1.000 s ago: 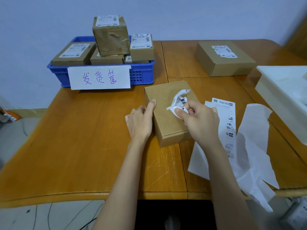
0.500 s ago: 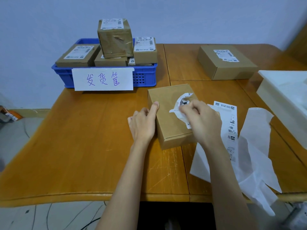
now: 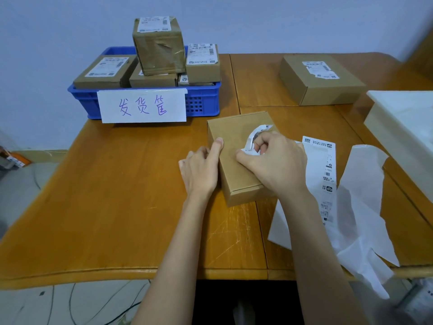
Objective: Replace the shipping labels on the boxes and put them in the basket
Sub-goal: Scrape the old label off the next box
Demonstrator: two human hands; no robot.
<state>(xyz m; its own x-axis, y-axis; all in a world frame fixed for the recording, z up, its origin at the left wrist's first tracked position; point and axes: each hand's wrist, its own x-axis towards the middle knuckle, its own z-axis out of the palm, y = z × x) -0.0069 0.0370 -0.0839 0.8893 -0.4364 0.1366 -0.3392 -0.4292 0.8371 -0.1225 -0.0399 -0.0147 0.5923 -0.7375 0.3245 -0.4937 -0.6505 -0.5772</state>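
Here right hand (image 3: 274,160) pinches crumpled paper label (image 3: 254,139) atop matte cardboard box (image 3: 234,141).

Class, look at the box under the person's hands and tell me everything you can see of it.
The box is plain brown cardboard, closed, lying flat near the middle of the wooden table, in front of the blue basket. Its front face shows a flap seam. The left hand steadies its left side, thumb on top. The right hand rests on its top, gripping a crumpled white label that it is peeling away. The top elsewhere looks bare.
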